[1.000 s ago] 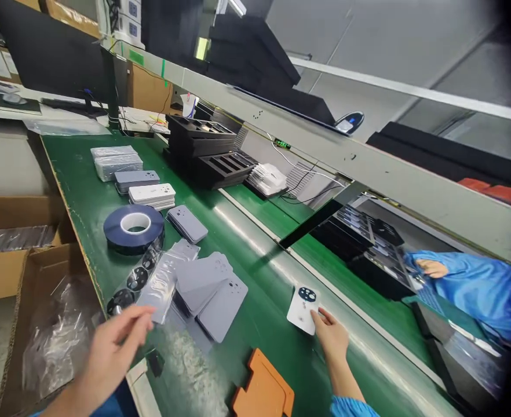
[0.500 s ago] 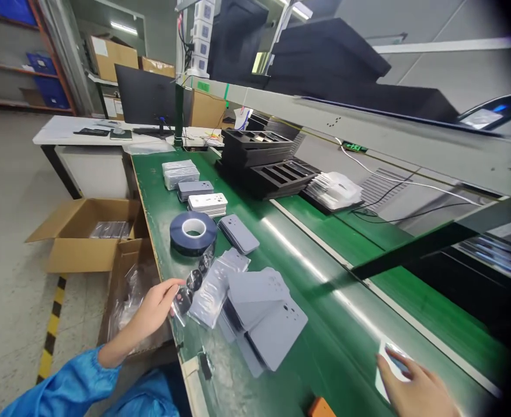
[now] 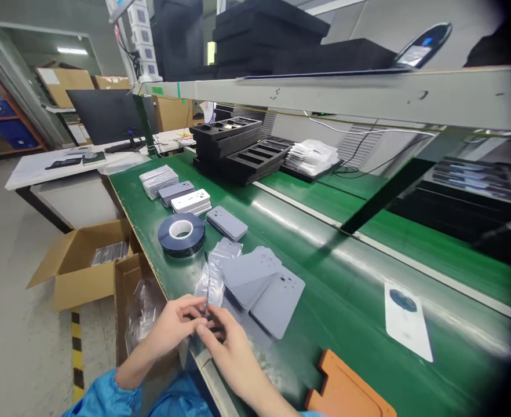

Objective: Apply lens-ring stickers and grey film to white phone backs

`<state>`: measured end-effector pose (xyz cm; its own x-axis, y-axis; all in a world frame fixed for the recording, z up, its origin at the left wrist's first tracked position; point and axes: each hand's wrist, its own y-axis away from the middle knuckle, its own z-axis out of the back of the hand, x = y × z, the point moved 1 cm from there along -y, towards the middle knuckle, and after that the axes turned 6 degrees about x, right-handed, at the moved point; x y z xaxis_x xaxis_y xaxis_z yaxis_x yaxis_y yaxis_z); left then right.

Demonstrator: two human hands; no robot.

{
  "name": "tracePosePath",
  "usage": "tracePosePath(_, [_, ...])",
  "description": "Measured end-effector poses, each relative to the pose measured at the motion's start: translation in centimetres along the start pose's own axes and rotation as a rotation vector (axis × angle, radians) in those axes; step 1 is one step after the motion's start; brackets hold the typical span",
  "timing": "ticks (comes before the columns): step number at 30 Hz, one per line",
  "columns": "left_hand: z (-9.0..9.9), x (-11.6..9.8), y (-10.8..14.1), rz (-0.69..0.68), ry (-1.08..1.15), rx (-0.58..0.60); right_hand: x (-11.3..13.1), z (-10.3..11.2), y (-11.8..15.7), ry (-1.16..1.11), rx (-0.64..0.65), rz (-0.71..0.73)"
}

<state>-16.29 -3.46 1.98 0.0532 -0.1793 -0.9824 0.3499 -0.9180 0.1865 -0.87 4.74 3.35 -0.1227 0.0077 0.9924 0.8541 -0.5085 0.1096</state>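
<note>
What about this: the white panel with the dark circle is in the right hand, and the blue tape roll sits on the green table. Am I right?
Not quite: the head view shows the white panel lying on the green table, away from the right hand. The blue tape roll does sit there.

Looks to me like a factory assembly workshop: the long green bench (image 3: 342, 324) carries stacked phone-shaped panels (image 3: 227, 223), slotted black trays (image 3: 255, 162) and a fat tape roll (image 3: 167, 234), open cartons (image 3: 81, 291) stand alongside, and hazard-striped tape (image 3: 77, 359) marks the floor (image 3: 14, 260).
</note>
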Motion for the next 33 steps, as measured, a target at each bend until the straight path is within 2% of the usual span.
tracePosePath(7, [-0.9, 0.3, -0.7, -0.077, -0.117, -0.058, -1.7, 0.6, -0.9, -0.221, -0.066, -0.02])
tracePosePath(12, [0.2, -0.3, -1.3, -0.093, -0.161, -0.046, -2.7, 1.1, -1.0, -0.258, -0.075, 0.014])
tracePosePath(16, [0.8, -0.7, -1.3, -0.13, -0.201, -0.108, -3.1, 1.2, -0.8, -0.306, -0.09, -0.014])
tracePosePath(24, [-0.9, -0.6, -0.9, -0.157, -0.292, -0.15, -3.1, 1.3, -0.9, -0.362, -0.047, -0.017])
tracePosePath(27, [-0.5, -0.8, -1.0, -0.168, -0.286, -0.214, -3.3, 1.5, -1.0, -0.358, -0.066, -0.026])
tracePosePath(31, [1.1, -1.3, -0.8, -0.183, -0.234, -0.392, -3.9, 1.7, -1.2, -0.34, -0.103, -0.044])
tracePosePath(33, [1.5, -1.8, -0.5, -0.194, -0.196, -0.422, -3.9, 1.8, -1.1, -0.326, -0.113, -0.054])
